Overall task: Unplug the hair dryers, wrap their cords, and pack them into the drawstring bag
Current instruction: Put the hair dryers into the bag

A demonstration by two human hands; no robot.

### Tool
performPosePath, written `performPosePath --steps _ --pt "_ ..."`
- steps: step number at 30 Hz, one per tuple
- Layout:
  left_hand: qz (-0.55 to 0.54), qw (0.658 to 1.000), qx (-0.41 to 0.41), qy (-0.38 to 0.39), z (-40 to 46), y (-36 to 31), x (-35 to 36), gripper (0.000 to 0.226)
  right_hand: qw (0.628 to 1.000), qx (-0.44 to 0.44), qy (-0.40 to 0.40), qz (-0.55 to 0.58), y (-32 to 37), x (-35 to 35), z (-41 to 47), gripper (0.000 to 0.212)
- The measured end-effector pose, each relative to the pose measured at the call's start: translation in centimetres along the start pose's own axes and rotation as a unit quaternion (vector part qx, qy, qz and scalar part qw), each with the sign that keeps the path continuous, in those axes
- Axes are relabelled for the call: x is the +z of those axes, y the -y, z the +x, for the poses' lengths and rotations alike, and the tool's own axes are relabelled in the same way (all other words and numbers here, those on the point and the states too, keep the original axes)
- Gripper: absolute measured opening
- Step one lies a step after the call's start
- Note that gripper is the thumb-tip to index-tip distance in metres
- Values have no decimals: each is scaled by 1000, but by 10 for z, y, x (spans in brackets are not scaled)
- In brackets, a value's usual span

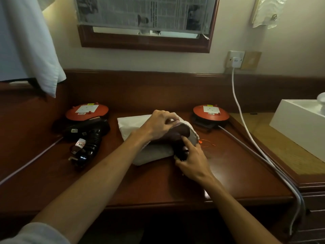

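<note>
A white drawstring bag [133,123] lies in the middle of the wooden desk [158,184]. My left hand [159,125] grips the upper rim of its mouth. A dark hair dryer [178,136] sits half inside the mouth, and my right hand [192,162] is closed on its handle at the bag's near edge. A second black hair dryer [88,138] lies at the left with its cord wrapped and its plug [79,156] at the near end.
Two red round extension reels [87,111] [211,113] stand at the back left and back right. A white cable [246,127] runs from the wall socket [235,60] down over the desk's right edge. A white box [299,120] stands at the right, and a towel [35,50] hangs top left.
</note>
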State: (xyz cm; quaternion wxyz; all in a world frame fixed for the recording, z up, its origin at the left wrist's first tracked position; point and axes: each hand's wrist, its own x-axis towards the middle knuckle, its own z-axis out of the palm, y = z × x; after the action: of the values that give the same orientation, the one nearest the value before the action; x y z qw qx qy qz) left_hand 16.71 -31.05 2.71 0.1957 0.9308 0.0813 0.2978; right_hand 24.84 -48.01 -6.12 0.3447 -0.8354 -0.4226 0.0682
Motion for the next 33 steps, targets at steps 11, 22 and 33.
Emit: performPosePath --steps 11,22,33 --pt "98 993 68 24 5 -25 -16 24 996 -17 -60 68 49 13 59 39" --pt "101 990 86 -45 10 -9 -37 22 991 -9 133 3 18 -14 56 109" --pt "36 993 94 -66 17 -21 -24 21 981 -72 -72 -163 -8 -3 49 60"
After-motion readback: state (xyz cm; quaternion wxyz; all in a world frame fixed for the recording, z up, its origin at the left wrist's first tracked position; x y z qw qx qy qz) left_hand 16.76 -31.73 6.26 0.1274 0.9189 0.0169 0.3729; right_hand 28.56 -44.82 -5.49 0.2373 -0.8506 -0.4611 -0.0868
